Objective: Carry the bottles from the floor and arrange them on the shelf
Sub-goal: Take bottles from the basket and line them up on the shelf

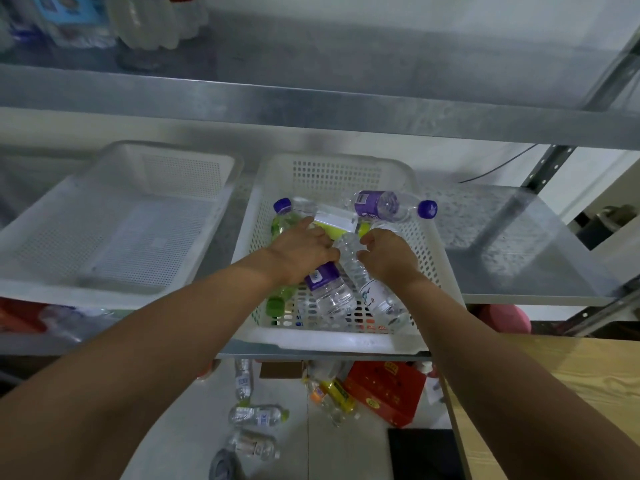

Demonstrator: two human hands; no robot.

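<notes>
Head view, placing step: left hand (300,251) grip wrapped round purple-label bottle (329,289), right hand (389,259) round clear bottle (377,296), inside white basket (332,342). Next, probably: release, fetch floor bottles (256,415) below basket.

Two baskets (180,174) — at least five bottles (388,206) inside one (four-plus on the floor (346,445)).

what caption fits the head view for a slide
Left hand holds a purple-label bottle, right hand a clear bottle, in a white basket on the shelf.
</notes>
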